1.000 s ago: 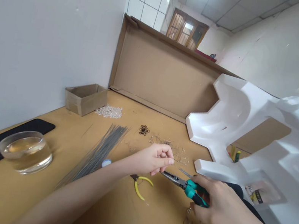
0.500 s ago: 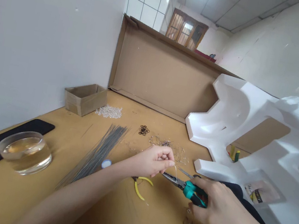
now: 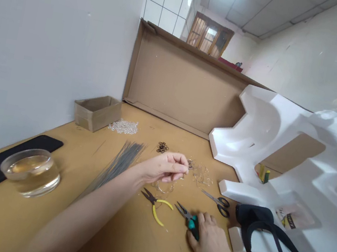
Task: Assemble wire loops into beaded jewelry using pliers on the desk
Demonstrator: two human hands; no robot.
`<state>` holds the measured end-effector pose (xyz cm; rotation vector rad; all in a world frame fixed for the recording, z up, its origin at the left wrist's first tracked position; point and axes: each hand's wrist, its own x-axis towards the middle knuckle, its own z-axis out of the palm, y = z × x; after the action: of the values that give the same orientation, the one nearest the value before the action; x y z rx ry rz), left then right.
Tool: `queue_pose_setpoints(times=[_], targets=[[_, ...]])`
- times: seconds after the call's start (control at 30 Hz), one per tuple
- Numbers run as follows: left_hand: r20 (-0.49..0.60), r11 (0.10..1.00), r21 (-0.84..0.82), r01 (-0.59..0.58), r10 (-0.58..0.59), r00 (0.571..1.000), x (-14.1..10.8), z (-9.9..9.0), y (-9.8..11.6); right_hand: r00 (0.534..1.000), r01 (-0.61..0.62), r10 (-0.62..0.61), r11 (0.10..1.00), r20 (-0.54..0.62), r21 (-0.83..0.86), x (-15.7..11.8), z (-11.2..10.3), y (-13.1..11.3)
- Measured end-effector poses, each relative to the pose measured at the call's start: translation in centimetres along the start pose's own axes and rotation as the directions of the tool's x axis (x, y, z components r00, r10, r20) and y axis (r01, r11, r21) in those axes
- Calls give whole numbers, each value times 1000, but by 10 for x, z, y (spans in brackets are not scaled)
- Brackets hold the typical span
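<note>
My left hand [image 3: 169, 167] is raised over the middle of the table, thumb and fingertips pinched together. It is shut on a thin wire, mostly hidden by the fingers. Curved pieces of wire [image 3: 163, 189] show just below it. Lower right, my right hand [image 3: 212, 240] is closed round the teal-handled needle-nose pliers [image 3: 192, 225], low at the tabletop, jaws pointing up and left. Yellow-handled pliers [image 3: 154, 206] lie open between the hands. Black-handled scissors [image 3: 220, 202] rest beyond the right hand. Tangled bent wires [image 3: 202, 174] lie behind the left hand.
A bundle of straight grey wires [image 3: 119, 163] lies left, partly under my forearm. Behind are black rings [image 3: 162, 147], clear small pieces [image 3: 123, 126] and a cardboard box [image 3: 96, 112]. A bowl of liquid [image 3: 31, 173] stands left, white foam [image 3: 263, 121] right, with a black strap [image 3: 250, 236].
My left hand has moved left, away from the pliers' jaws. My right hand has brought the teal pliers down and left to the tabletop, uncovering the scissors and black strap.
</note>
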<state>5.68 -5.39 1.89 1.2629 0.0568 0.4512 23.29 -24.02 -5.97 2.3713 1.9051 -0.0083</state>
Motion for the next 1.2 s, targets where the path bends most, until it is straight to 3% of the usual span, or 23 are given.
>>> queue_pose_setpoints(times=[0.13, 0.23, 0.3, 0.37, 0.43, 0.5, 0.57, 0.63, 0.77, 0.87, 0.97, 1.2], targets=[[-91, 957, 288, 32, -6, 996, 1, 8, 0, 995, 24, -30, 998, -96, -61, 2, 12, -3], [-124, 901, 425, 83, -32, 992, 0, 14, 1, 992, 50, -54, 998, -112, -31, 4, 9, -2], [-132, 869, 482, 112, -55, 990, -1, 18, 0, 991, 74, -66, 995, -117, 61, 8, -3, 0], [-129, 825, 557, 96, -28, 991, -2, 20, -1, 991, 91, -61, 960, -120, 264, 16, -24, 2], [-107, 749, 662, 23, 63, 992, -2, 22, -3, 995, 93, -47, 803, -92, 589, 26, -49, 1], [-69, 649, 759, -60, 172, 983, -2, 24, -5, 999, 15, -52, 532, 16, 846, 36, -70, -2], [-41, 580, 808, -107, 236, 971, -2, 25, -7, 992, -29, -106, 324, 67, 946, 44, -83, -6], [-52, 589, 801, -108, 248, 967, 0, 25, -8, 984, -40, -161, 204, 74, 978, 51, -87, -10], [-164, 746, 665, 26, 113, 980, 0, 18, -3, 981, -2, -195, 50, 12, 999, 60, -86, -9], [-242, 776, 626, 82, 93, 966, -2, 11, 4, 982, 16, -190, -20, -19, 1000, 66, -87, -6], [-247, 731, 679, 75, 131, 960, -4, 8, 9, 985, 24, -167, -38, -30, 999, 73, -89, -5], [-187, 497, 866, 52, 224, 956, 0, 8, 1, 980, 35, -192, -90, -52, 995, 83, -79, -3]])
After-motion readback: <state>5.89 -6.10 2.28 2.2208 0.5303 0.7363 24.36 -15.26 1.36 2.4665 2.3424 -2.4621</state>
